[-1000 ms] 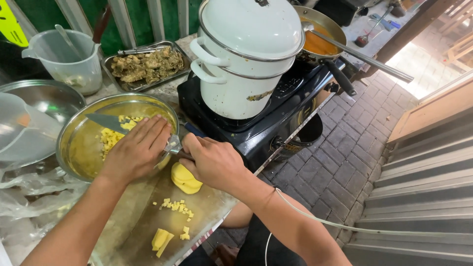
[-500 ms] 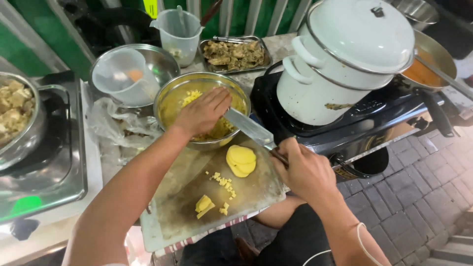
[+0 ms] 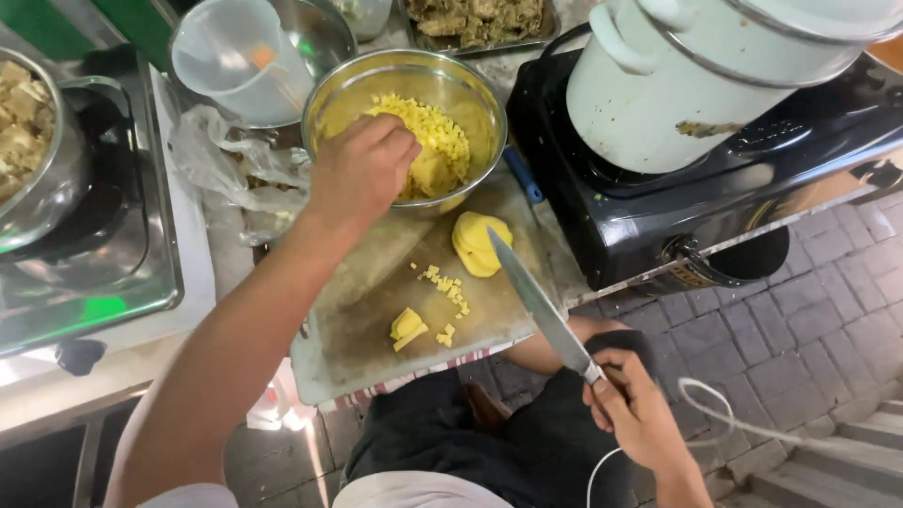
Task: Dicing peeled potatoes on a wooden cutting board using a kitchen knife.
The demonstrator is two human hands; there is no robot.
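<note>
My left hand (image 3: 362, 169) reaches into a steel bowl (image 3: 406, 80) of small yellow diced pieces (image 3: 437, 141), fingers curled down among them; whether it holds any I cannot tell. My right hand (image 3: 635, 409) grips the handle of a long knife (image 3: 536, 301), held off the near edge of the cutting board (image 3: 367, 329), blade pointing up toward a peeled yellow potato half (image 3: 478, 243). A few diced bits (image 3: 447, 287) and a small yellow chunk (image 3: 406, 326) lie on the board.
A black burner (image 3: 677, 207) with a large white pot (image 3: 696, 75) stands to the right. A clear plastic jug (image 3: 235, 56), crumpled plastic bags (image 3: 226, 160), a tray of cooked food (image 3: 475, 19) and a second stove with a pot (image 3: 38, 160) stand behind and left.
My left hand has gone deeper into the bowl. My right hand has drawn the knife back off the board toward my lap. The camera has tilted down and closer.
</note>
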